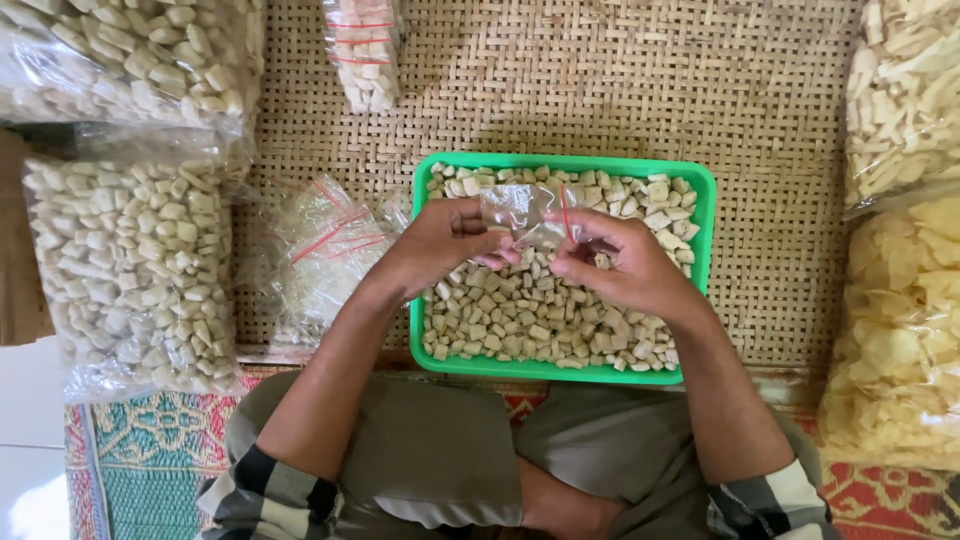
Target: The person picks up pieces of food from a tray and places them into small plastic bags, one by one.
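Over green tray (700, 260) of crackers: left hand (445, 240) and right hand (625, 265), each grip pinched on small clear bag (525, 212).

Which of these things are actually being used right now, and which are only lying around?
In use:
- left hand and right hand, both pinching the small clear bag
- green tray of pale cube snacks beneath the hands

Lying about:
- pile of empty clear bags
- big filled bags of cubes
- small filled bag
- bags of chips
- woven mat
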